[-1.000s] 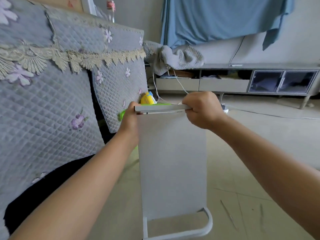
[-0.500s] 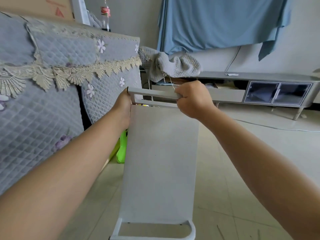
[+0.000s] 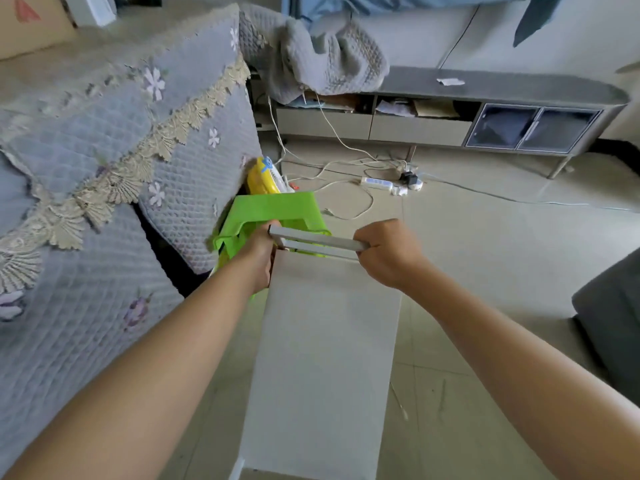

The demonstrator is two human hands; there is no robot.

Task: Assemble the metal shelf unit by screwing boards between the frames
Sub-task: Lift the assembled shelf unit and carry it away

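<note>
Indoors, both hands, left hand [image 3: 260, 252] and right hand [image 3: 388, 252], grip the grey metal frame bar [image 3: 317, 241] atop a tall pale grey board [image 3: 325, 362] standing on the tiled floor [image 3: 485, 244], apparently aligning it before screwing.

Both hands [image 3: 386, 252] clenched, arms outstretched
</note>
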